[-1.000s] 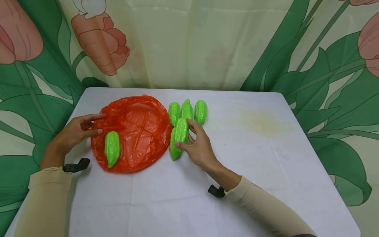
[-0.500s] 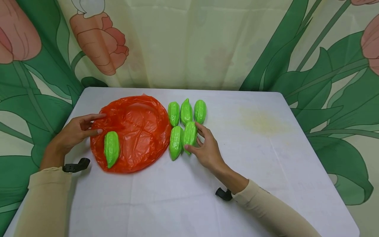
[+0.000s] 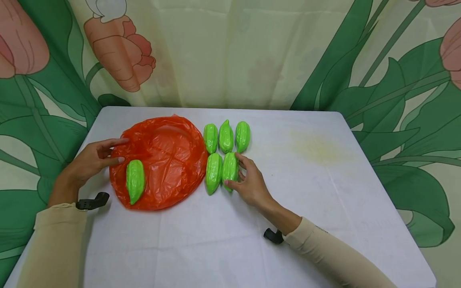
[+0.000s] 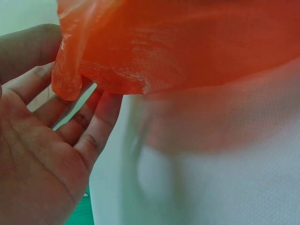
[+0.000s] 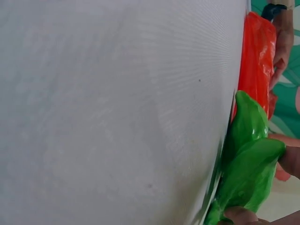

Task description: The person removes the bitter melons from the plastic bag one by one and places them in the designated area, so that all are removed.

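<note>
In the head view a glossy red plastic bag point(image 3: 173, 176) lies spread in a round shape at the left of the table. My left hand point(image 3: 93, 160) holds its left edge; the left wrist view shows a fold of the bag point(image 4: 140, 56) between thumb and fingers. One green, ridged bitter melon point(image 3: 135, 182) rests on the bag. My right hand point(image 3: 252, 182) grips another bitter melon point(image 3: 229, 170) between thumb and fingers, in the front row right of the bag. Touching its left side or nearly so is a further bitter melon point(image 3: 213, 172).
Three more bitter melons form a back row: left point(image 3: 210, 138), middle point(image 3: 226, 137), right point(image 3: 243, 136). A white cloth covers the table point(image 3: 306, 200). Behind hangs a printed curtain point(image 3: 230, 56) with flowers and leaves.
The right hand has moved the bitter melon from on top of its neighbour to the right and down, so it now lies beside it. The left hand has not moved.
</note>
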`<state>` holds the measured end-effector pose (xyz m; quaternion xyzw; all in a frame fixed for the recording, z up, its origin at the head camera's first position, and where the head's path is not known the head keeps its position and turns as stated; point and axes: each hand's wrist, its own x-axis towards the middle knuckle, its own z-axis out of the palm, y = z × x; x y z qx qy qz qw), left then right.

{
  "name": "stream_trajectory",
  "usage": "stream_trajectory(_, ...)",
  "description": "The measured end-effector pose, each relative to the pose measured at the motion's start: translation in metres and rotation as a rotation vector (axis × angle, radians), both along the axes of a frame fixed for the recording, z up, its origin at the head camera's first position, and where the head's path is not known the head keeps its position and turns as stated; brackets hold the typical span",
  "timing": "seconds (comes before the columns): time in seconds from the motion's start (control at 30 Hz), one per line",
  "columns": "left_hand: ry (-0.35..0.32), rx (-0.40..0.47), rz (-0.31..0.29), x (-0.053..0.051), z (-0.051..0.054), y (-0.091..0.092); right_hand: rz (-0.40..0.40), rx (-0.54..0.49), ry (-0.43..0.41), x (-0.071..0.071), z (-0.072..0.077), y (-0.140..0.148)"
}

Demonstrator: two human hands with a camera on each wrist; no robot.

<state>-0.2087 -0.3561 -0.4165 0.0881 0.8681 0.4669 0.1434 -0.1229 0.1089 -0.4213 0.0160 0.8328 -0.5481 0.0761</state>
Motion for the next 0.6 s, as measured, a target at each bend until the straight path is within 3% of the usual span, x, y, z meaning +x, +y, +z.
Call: stream_trajectory(0.6,0.002,-0.003,-0.002,0.0013,0.0030,0.0019,0.031,0.035,-0.014,-0.0097,-0.0031,0.0003)
